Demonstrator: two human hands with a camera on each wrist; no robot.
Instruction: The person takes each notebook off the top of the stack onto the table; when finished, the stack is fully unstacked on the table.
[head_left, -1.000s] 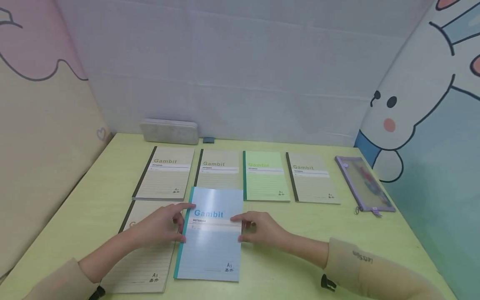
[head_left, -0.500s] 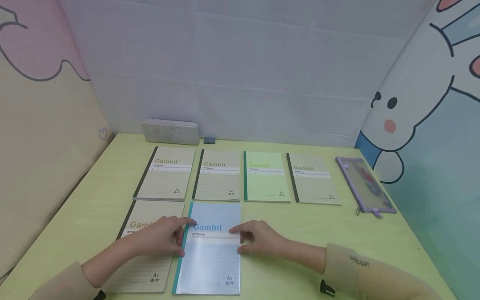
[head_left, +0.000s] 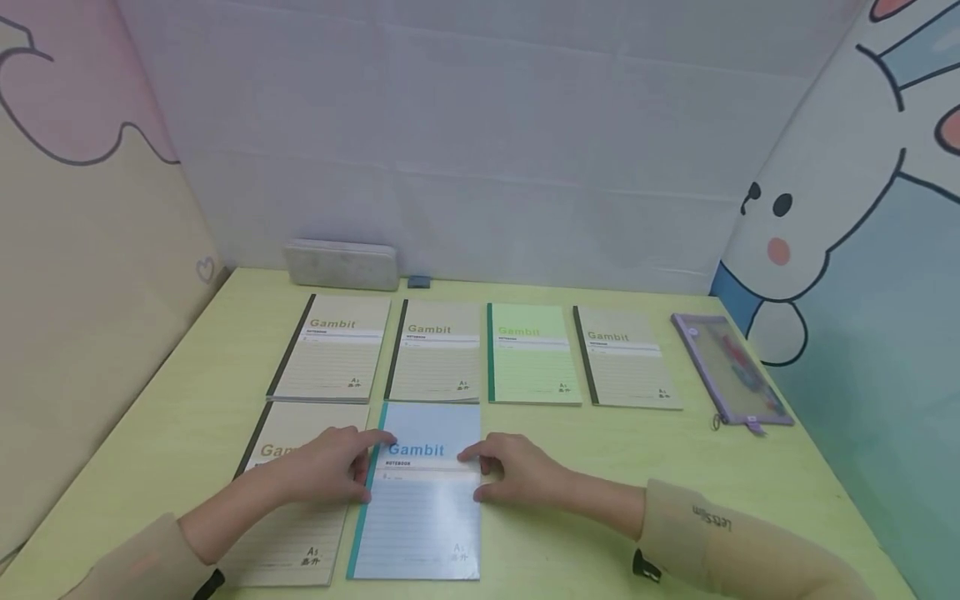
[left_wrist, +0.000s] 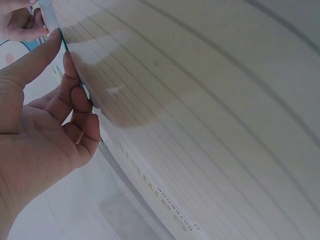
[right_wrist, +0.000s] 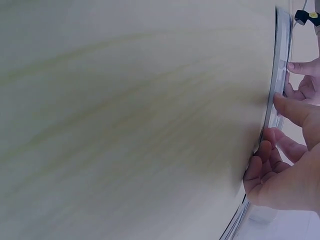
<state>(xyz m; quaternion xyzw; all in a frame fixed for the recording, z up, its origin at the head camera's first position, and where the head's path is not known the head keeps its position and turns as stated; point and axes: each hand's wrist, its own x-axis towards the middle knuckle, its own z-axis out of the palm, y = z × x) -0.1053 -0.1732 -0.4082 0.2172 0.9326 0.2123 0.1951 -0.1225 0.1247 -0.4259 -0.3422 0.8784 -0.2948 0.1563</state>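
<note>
The blue notebook lies flat on the yellow-green table, in the near row, with a hand on each long edge. The left hand grips the teal spine side — forefinger stretched over the cover near the printed title, thumb low against the edge, the other fingers curled at the spine (the left wrist view shows those fingers folded right against the edge of the book). The right hand holds the opposite edge in the same way, forefinger on the cover and thumb at the side; in the right wrist view its fingertips seem to tuck just at the book's rim, though that view is too close and blurred to be sure how far under they go.

Just to the left, touching or nearly touching the blue one, lies a tan notebook, partly under the left forearm. Beyond them runs a far row: two tan notebooks, a green notebook and another tan one. A purple mesh pouch sits well off to the right, and a grey case stands by the back wall.
</note>
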